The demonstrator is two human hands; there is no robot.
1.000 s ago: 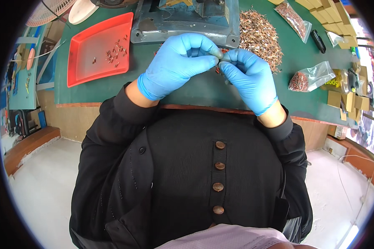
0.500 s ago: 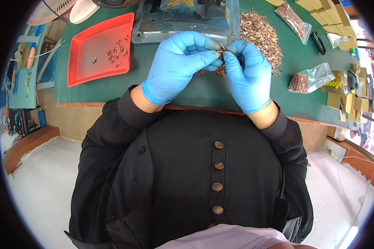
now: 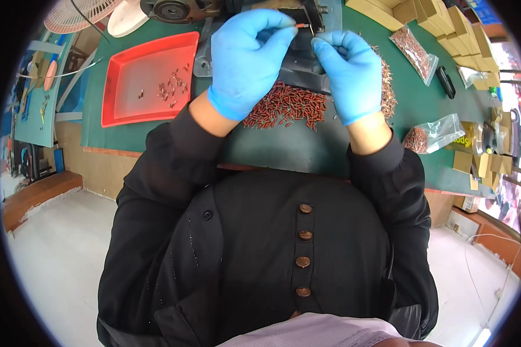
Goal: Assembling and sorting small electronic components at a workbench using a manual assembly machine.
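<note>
1. A person in a black buttoned top works at a green mat [image 3: 307, 147], both hands in blue gloves.
2. The left hand [image 3: 246, 61] is closed in a pinch, thumb and forefinger gripping one end of a small red-brown piece [image 3: 300, 26] above the mat's far edge.
3. The right hand [image 3: 348, 69] is curled closed just beside it; whether its fingertips touch the piece cannot be told.
4. A heap of similar red-brown pieces [image 3: 286, 107] lies on the mat, under and between the hands.
5. A red tray [image 3: 147, 78] with a few pieces sits left of the heap.
6. The piece looks light, stiff and thin, likely slippery in gloves; pinching it at its ends suits it best.
</note>
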